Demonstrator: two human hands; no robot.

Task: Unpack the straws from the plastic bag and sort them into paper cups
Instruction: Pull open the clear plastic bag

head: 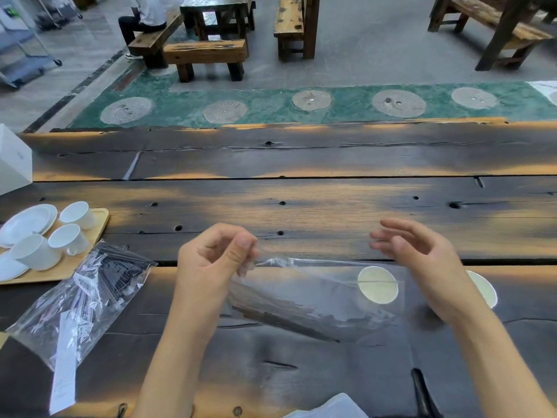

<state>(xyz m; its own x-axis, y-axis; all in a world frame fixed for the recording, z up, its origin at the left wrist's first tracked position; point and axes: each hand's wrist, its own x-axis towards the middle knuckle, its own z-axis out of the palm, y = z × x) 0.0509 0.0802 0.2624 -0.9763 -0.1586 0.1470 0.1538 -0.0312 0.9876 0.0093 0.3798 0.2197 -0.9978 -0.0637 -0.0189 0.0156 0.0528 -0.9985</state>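
My left hand (217,257) pinches the top left corner of a clear plastic bag (313,300) that holds dark straws (271,312) low inside it. My right hand (422,254) hovers at the bag's top right corner with fingers spread, holding nothing. Seen through the bag, a paper cup (378,285) stands on the table. A second paper cup (483,289) is partly hidden behind my right forearm. Another clear bag of dark straws (87,297) lies on the table to the left.
A wooden tray (98,224) with white ceramic cups (77,214) and saucers sits at far left. A white box (12,159) stands behind it. White plastic (331,407) pokes in at the near edge. Benches and a seated person lie beyond the table.
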